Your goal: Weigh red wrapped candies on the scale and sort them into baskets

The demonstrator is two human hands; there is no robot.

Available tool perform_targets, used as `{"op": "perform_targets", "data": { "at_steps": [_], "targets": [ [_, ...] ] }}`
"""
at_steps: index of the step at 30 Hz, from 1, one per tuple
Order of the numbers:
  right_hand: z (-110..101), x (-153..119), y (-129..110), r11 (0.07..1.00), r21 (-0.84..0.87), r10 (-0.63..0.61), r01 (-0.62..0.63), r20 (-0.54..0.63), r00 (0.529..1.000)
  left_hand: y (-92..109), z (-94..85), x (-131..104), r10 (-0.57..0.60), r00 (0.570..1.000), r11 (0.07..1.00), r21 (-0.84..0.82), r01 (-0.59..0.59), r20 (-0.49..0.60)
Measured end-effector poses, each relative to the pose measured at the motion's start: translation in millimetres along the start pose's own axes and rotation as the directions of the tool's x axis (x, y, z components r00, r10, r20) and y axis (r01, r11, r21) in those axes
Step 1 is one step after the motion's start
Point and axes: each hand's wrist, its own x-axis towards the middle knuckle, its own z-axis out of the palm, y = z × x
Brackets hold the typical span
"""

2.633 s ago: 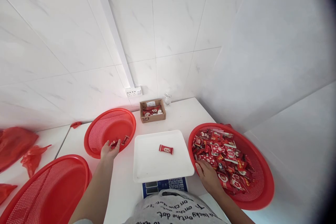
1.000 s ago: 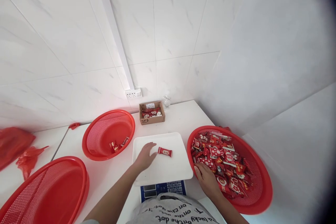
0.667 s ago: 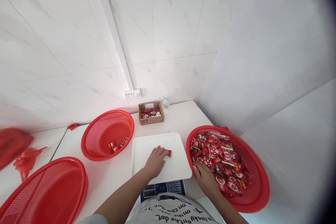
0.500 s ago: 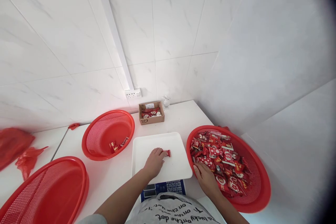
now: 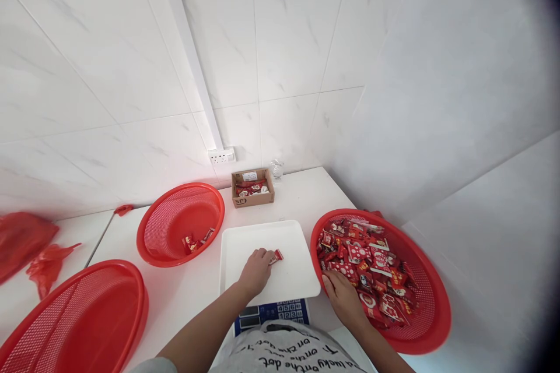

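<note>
My left hand [image 5: 256, 271] is over the white weighing tray [image 5: 290, 285], its fingers closed on one end of a small red wrapped candy [image 5: 276, 256]. The candy's other end sticks out to the right of the fingertips, close to the tray's surface. At the near left edge of a red plastic basket [image 5: 443, 319], my right hand [image 5: 343, 296] grips the rim. Many red wrapped candies [image 5: 359, 252] are heaped in that basket beside the hand. Under the tray's front edge shows the blue keypad of a scale [image 5: 286, 310].
A cardboard box [image 5: 254, 200] with red packets stands behind the tray. One red basket [image 5: 144, 224] at the left holds several candies; another red basket [image 5: 139, 280] is nearer me. Red plastic bags [image 5: 26, 242] lie far left. A wall socket [image 5: 221, 155] is above the table.
The candy in my left hand has turned slightly, its free end tilting up and a little left. My right hand stays at the basket rim.
</note>
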Motion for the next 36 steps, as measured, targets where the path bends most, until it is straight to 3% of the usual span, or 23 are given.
{"op": "perform_targets", "data": {
  "at_steps": [3, 5, 7, 9, 11, 14, 16, 20, 23, 30, 36],
  "targets": [
    [-0.7, 0.0, -0.8, 1.000, 0.002, 0.001, -0.001, -0.009, 1.000, -1.6, -2.7, -3.2, -0.081, 0.995, 0.978, -0.197, 0.068, -0.059],
    [-0.9, -0.1, -1.4, 1.000, 0.007, -0.002, 0.002, -0.015, 1.000, -3.6, -6.8, -5.8, -0.223, 0.973, 0.889, -0.422, 0.177, -0.062],
    [-0.9, -0.1, -1.8, 1.000, 0.012, -0.008, 0.008, -0.018, 1.000, -6.5, -13.7, -9.6, -0.363, 0.932, 0.672, -0.690, 0.269, 0.010],
    [-0.7, 0.0, -1.8, 1.000, 0.014, -0.009, 0.010, -0.020, 1.000, -10.6, -22.9, -14.6, -0.424, 0.898, 0.368, -0.885, 0.287, 0.115],
    [-0.4, 0.1, -1.5, 1.000, 0.012, -0.002, 0.002, -0.016, 1.000, -15.2, -33.2, -20.3, -0.429, 0.883, 0.104, -0.961, 0.258, 0.191],
    [-0.5, 0.3, -1.1, 1.000, 0.010, 0.010, -0.010, -0.001, 1.000, -21.9, -46.7, -28.1, -0.449, 0.864, -0.118, -0.973, 0.196, 0.229],
    [-0.8, 0.4, -1.0, 1.000, 0.007, 0.012, -0.012, 0.004, 1.000, -25.9, -52.4, -31.5, -0.486, 0.846, -0.164, -0.973, 0.160, 0.221],
    [-1.1, 0.5, -0.7, 1.000, 0.004, 0.013, -0.013, 0.015, 1.000, -35.0, -57.9, -33.5, -0.560, 0.815, -0.128, -0.988, 0.090, 0.147],
    [-0.4, 0.4, 0.2, 1.000, 0.008, 0.007, -0.007, 0.010, 1.000, -44.2, -64.8, -32.1, -0.640, 0.760, -0.145, -0.989, 0.027, 0.115],
    [1.3, 0.6, 2.2, 1.000, 0.015, 0.006, -0.006, 0.000, 1.000, -71.1, -104.0, -28.4, -0.774, 0.626, -0.223, -0.966, -0.131, 0.094],
    [-0.6, 1.2, 0.0, 1.000, 0.004, 0.012, -0.012, 0.010, 1.000, -86.8, -128.0, -35.4, -0.813, 0.577, -0.238, -0.949, -0.208, 0.078]
  ]
}}
